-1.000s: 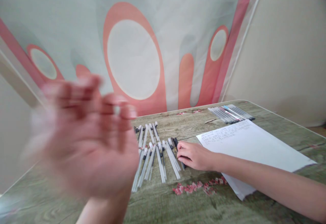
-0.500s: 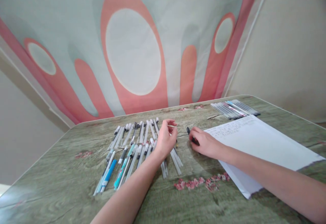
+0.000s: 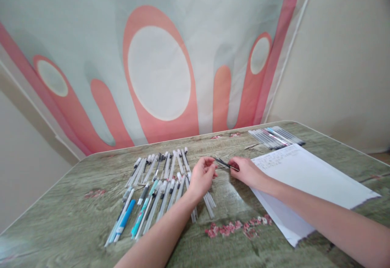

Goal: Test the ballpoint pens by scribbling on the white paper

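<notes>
Two hands meet over the worktop (image 3: 76,203), with one dark pen (image 3: 224,163) spanning the gap between them, raised at a slant. The right hand (image 3: 243,171) is closed around one end of it. The left hand (image 3: 203,175) is curled, its fingertips at the other end; whether they pinch the pen cannot be told.

Left of the hands lie two rows of pens: a back row (image 3: 166,165) and a front row (image 3: 158,207), too crowded and partly covered to count exactly. In the front row, one blue pen (image 3: 124,220) and one teal pen (image 3: 144,211) stand out among pale ones. A third group of pens (image 3: 268,138) lies side by side at the far right, near one sheet of paper (image 3: 304,182), which the right forearm crosses.
</notes>
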Motion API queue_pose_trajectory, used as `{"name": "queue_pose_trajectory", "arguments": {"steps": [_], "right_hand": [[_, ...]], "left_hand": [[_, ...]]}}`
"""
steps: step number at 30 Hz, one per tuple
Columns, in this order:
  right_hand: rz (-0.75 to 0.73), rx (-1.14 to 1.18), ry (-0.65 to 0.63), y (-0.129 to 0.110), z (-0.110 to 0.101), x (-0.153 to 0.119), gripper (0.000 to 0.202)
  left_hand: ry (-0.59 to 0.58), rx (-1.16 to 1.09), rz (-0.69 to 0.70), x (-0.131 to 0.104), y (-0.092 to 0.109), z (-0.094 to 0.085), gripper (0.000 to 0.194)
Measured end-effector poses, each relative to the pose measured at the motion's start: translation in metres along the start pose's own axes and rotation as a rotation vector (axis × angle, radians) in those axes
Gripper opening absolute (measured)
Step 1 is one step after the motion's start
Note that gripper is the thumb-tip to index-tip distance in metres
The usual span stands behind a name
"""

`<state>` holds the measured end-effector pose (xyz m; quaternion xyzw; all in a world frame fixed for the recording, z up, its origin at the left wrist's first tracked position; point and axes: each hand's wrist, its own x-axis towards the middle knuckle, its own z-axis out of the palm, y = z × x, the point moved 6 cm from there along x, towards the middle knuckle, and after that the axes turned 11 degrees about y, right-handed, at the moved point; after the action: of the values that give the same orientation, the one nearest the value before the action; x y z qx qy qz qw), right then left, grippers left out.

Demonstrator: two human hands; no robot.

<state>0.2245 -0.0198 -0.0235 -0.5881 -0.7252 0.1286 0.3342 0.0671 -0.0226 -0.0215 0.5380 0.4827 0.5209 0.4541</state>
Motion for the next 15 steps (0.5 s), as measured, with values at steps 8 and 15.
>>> {"name": "queue_pose_trajectory", "arguments": {"steps": [8, 15], "right_hand": [[0.23, 0.803, -0.033, -0.011, 0.01, -0.005, 0.029], [0.146, 0.83, -0.102, -0.02, 0.013, -0.011, 0.028]], "left_hand": [[0.129, -0.097, -0.118, -0.005, 0.002, -0.001, 0.036], [-0.006, -0.204, -0.192, -0.008, 0.0, 0.008, 0.034]]}}
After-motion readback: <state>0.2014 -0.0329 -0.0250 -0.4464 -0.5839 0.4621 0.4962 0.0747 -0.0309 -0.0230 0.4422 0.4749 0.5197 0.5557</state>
